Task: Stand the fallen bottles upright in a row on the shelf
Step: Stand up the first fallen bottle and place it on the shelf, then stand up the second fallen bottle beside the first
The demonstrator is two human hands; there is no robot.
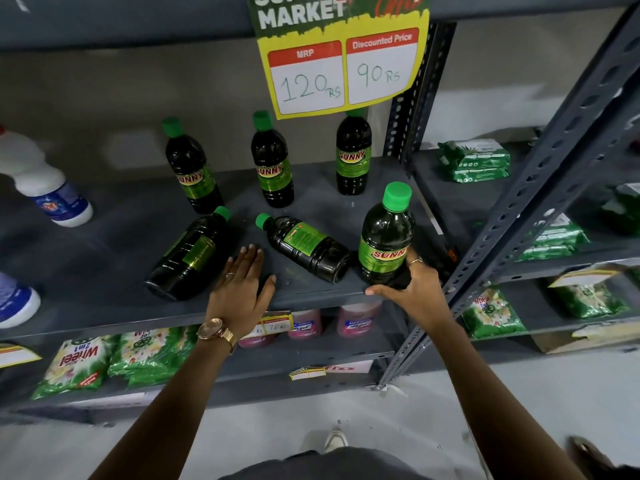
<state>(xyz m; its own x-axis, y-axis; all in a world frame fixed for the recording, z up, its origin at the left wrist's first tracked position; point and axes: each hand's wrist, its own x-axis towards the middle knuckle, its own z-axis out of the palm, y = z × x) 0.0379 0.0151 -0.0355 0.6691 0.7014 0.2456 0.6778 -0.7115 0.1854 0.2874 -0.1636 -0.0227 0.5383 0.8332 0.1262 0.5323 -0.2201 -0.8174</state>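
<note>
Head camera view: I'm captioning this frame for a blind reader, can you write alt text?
A person's right hand holds an upright green-capped Sunny bottle at the front edge of a grey shelf, while the open left hand reaches between two fallen bottles. Three more bottles stand behind, under a price sign.

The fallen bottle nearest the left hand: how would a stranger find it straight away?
Find the grey shelf under the yellow price sign. Two dark bottles lie flat at its front; this fallen bottle is the left one, beside the left hand, cap pointing back and right.
</note>
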